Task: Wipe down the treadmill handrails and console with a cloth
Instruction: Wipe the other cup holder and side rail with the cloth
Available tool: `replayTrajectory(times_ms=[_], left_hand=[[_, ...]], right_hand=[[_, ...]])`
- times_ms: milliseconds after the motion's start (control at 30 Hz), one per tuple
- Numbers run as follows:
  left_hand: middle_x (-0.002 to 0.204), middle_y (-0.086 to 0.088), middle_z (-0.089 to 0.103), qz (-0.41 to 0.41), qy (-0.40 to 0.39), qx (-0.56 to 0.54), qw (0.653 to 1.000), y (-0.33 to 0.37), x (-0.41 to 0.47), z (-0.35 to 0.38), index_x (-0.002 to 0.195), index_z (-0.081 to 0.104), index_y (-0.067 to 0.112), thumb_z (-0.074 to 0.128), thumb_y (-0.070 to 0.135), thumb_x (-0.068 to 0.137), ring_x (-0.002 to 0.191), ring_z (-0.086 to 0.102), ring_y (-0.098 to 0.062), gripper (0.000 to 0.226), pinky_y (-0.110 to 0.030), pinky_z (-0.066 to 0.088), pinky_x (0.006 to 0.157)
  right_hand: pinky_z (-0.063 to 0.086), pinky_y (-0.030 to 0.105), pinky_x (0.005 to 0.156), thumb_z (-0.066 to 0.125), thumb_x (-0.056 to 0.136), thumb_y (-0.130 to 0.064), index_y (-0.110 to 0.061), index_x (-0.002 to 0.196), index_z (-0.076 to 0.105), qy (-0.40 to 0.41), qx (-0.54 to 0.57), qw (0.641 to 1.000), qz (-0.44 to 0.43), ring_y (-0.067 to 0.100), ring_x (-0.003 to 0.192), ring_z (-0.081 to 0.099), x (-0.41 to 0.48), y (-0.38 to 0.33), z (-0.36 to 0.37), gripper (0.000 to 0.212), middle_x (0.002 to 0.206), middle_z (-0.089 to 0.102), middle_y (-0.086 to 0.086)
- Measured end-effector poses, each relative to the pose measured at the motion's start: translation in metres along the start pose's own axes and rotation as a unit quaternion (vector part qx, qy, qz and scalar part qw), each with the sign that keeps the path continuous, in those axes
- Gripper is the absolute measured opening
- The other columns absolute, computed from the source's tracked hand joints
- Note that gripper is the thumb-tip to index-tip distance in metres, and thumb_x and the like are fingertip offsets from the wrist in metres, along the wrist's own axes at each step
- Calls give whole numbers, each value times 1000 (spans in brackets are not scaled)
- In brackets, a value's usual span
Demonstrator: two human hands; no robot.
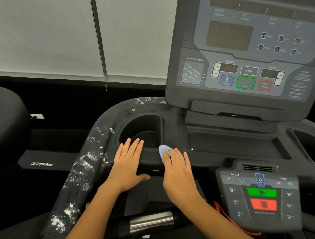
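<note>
Blue cloth [163, 151]: a small bunched piece on the treadmill's console deck [216, 153], at the near right rim of the left cup holder [143, 132], only its upper end visible. Right hand [178, 172]: lies flat over the cloth, fingers straight and close together, pressing it to the deck rather than curling round it. Left hand [127, 167]: just beside, palm down on the deck's near edge, fingers extended to the cup holder's near rim, thumb spread toward the right hand; it holds nothing. Left handrail [78, 175]: curves from the deck's left edge toward the lower left corner, flecked with white patches along its length. Display panel [240, 54]: tilted upright at the deck's far edge, showing incline and speed keys and green and red buttons. Lower keypad [259, 196]: at the deck's near right, with a red cord [226, 219] trailing below it. Metal grip [151, 221]: below the hands. Grey blinds [43, 34]: behind.
</note>
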State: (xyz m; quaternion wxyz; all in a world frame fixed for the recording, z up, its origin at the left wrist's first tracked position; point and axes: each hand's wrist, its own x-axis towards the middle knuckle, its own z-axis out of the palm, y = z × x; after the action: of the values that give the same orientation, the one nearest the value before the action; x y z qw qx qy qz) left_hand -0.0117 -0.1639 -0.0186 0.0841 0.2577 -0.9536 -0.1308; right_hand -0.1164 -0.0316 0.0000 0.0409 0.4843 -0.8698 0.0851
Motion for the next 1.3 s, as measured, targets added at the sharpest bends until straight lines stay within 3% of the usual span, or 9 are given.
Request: replayTrajectory(times_ms=[100,167,400,533,700,800,1000,1133,1300], left_hand=[[155,1,-12,-4,-3,2,1000,0,-1,-1,145,-12,16,60,57,77,138,-23,-19,107,-31,-22,107],[155,2,-12,-4,0,-1,1000,0,-1,-2,145,-12,17,60,57,78,139,-23,-19,107,-31,-22,107],[155,3,-14,-11,19,-5,1000,1,0,-1,138,-22,20,57,61,77,134,-29,-17,108,-32,-24,106],[155,3,-11,-6,27,3,1000,0,0,2,137,-21,21,44,74,72,135,-27,-16,106,-31,-25,105],[151,3,-8,-1,34,29,999,1,4,6,144,-7,18,20,79,58,137,-18,-19,109,-30,-26,103],[148,5,-14,-10,24,31,999,1,5,5,142,-11,18,19,79,56,136,-21,-19,110,-31,-28,103],[138,-14,47,-16,-48,76,996,0,6,5,137,35,5,37,77,60,134,24,-33,106,-42,7,105],[138,-14,46,-20,-49,68,996,-1,6,7,138,33,5,39,77,58,131,20,-31,107,-42,4,106],[140,-14,43,-24,-45,40,998,-1,6,9,139,32,5,41,76,58,133,20,-32,108,-36,-8,110]], right_hand=[[4,39,116,57,87,-9,-6,144,28,-38,32,998,24,31,143,15,15,-1,-6,64,151,25,14],[0,37,117,43,93,-5,-10,146,22,-42,59,996,43,29,144,6,26,1,-11,57,154,18,11],[27,17,100,41,94,0,-1,131,48,95,266,953,105,27,117,47,20,38,-40,38,128,47,12],[39,39,92,40,98,-20,-2,109,51,20,169,964,206,32,104,48,53,64,-36,24,116,47,15],[42,35,63,62,87,-24,9,94,61,65,31,988,136,32,72,57,42,45,-12,34,85,61,20],[43,36,76,45,95,-29,0,102,60,53,10,991,118,29,88,58,43,52,-21,34,98,62,14],[48,37,65,46,88,-18,-3,86,62,115,57,986,109,26,72,59,36,56,-10,22,79,62,10],[49,27,60,59,83,-4,-6,84,61,177,66,981,48,16,66,53,22,43,8,3,75,56,4],[52,28,67,67,77,-2,-4,97,64,148,56,987,24,19,76,58,24,41,14,20,86,62,7]])
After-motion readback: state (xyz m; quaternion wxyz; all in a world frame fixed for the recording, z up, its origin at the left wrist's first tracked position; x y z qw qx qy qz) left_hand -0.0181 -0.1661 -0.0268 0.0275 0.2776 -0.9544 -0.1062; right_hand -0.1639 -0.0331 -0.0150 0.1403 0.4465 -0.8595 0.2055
